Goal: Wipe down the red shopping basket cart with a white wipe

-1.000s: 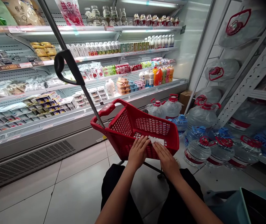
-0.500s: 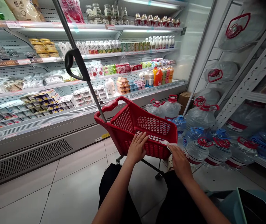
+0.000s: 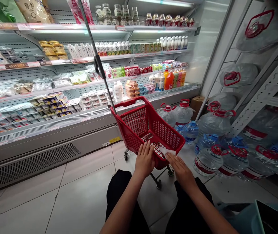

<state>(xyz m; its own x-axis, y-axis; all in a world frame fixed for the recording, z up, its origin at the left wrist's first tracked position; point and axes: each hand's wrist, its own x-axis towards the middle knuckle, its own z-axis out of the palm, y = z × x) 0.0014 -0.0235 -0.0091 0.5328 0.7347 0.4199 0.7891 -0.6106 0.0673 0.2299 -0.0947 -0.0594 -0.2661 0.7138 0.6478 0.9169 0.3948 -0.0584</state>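
A small red cart with perforated basket walls and a tall grey pole stands on the tiled floor before me. My left hand lies with its fingers extended on the basket's near rim. At the near right corner, my right hand holds a white cloth or tissue under its fingertips, against the rim. Through the basket's grid the floor shows, and I see no goods in it.
A refrigerated display with dairy and drinks runs behind the cart. Large water bottles stand on the floor at the right, beside a white perforated rack. A teal bin-like container is at the lower right.
The cart has turned, its pole and handle swinging right and its near right corner coming round to the left. My right hand has moved left with the white cloth, closer to my left hand.
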